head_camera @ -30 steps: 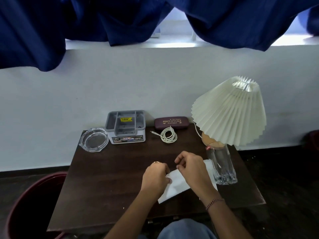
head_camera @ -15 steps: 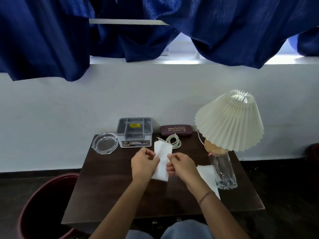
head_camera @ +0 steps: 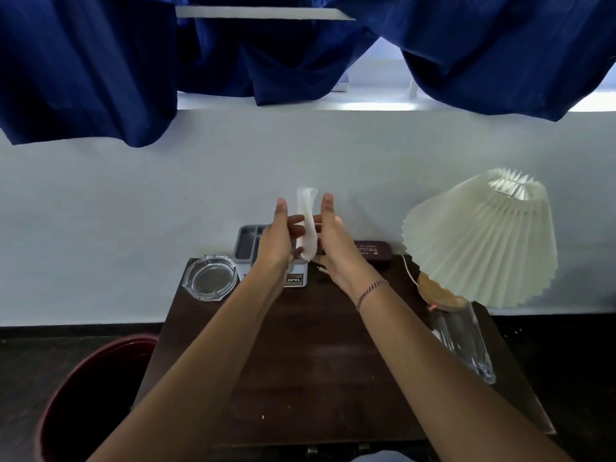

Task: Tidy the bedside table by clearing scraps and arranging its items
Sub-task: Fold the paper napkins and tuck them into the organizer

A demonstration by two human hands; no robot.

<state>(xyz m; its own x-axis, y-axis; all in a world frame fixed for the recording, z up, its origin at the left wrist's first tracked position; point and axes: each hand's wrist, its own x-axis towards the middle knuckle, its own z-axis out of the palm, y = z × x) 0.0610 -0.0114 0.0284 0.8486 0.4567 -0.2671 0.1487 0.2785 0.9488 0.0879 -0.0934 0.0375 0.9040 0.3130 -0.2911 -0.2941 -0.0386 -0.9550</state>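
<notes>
A white tissue (head_camera: 306,225), folded into a narrow upright strip, is pressed between my two hands above the back of the dark wooden bedside table (head_camera: 316,361). My left hand (head_camera: 278,238) holds its left side and my right hand (head_camera: 333,241) its right side, thumbs pointing up. Behind the hands stands a grey organiser box (head_camera: 246,245), partly hidden. A clear glass ashtray (head_camera: 210,277) sits at the back left corner. A maroon glasses case (head_camera: 371,253) lies against the wall. Only the tip of a white cable (head_camera: 321,270) shows below my right hand.
A cream pleated lamp (head_camera: 483,235) leans over the table's right side, with a tall clear glass (head_camera: 463,341) in front of its base. A dark red bin (head_camera: 90,395) stands on the floor at the left. Blue curtains (head_camera: 100,61) hang above the white wall.
Both hands have lifted the tissue off the table, then raised it up and away from me while folding it narrower. The view has tilted up.
</notes>
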